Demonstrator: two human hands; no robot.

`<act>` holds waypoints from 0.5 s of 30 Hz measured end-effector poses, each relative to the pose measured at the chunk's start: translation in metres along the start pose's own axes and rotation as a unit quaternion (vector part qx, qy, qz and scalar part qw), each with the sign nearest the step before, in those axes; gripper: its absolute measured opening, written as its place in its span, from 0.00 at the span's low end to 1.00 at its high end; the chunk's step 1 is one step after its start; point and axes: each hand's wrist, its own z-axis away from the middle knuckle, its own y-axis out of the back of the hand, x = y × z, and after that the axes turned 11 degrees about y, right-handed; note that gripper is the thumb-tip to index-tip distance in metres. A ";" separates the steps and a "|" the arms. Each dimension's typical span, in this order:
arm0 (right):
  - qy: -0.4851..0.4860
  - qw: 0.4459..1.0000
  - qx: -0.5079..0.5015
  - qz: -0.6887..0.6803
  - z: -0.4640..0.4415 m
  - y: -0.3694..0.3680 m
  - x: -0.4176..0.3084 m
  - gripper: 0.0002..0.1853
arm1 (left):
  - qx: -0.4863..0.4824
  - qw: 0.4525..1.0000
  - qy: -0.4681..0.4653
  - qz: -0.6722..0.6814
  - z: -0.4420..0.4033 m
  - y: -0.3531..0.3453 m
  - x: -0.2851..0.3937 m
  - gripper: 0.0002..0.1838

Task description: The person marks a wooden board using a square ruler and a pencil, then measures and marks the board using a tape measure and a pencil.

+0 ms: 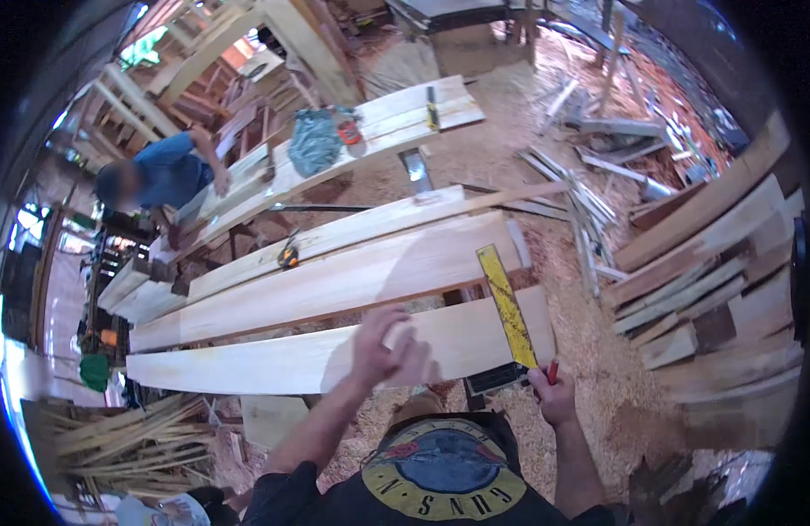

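Note:
My right hand [556, 396] is closed at the near end of a yellow carpenter's square [508, 311], whose worn flat blade points away across the planks. A red pencil or marker [552, 372] sticks out of the same hand. Below the blade is a black piece [495, 379]; I cannot tell whether it belongs to the square or to a support. My left hand [383, 346] is over the nearest pale plank [273, 359], fingers loosely bent and apart, holding nothing. Behind lies a second wide plank [352, 267].
A yellow-black tape measure [288, 254] sits on a narrower board [335, 232]. On the far bench are a teal cloth or bag [313, 145], an orange tool [348, 131] and a black-yellow tool [432, 110]. A co-worker [168, 175] leans there. Stacked timber [712, 307] stands right; offcuts [133, 438] lie left.

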 end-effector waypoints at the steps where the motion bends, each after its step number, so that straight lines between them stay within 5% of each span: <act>1: 0.006 1.000 -0.020 0.004 -0.005 -0.004 -0.009 0.11 | 0.057 0.997 0.025 0.045 -0.011 0.010 -0.017 0.10; 5: 0.053 0.993 -0.098 0.048 -0.027 -0.041 -0.054 0.12 | 0.155 0.965 0.212 0.013 -0.023 0.069 -0.120 0.10; 15: 0.072 0.969 -0.217 0.094 -0.108 -0.122 -0.059 0.14 | 0.181 0.937 0.283 -0.095 -0.052 0.145 -0.271 0.16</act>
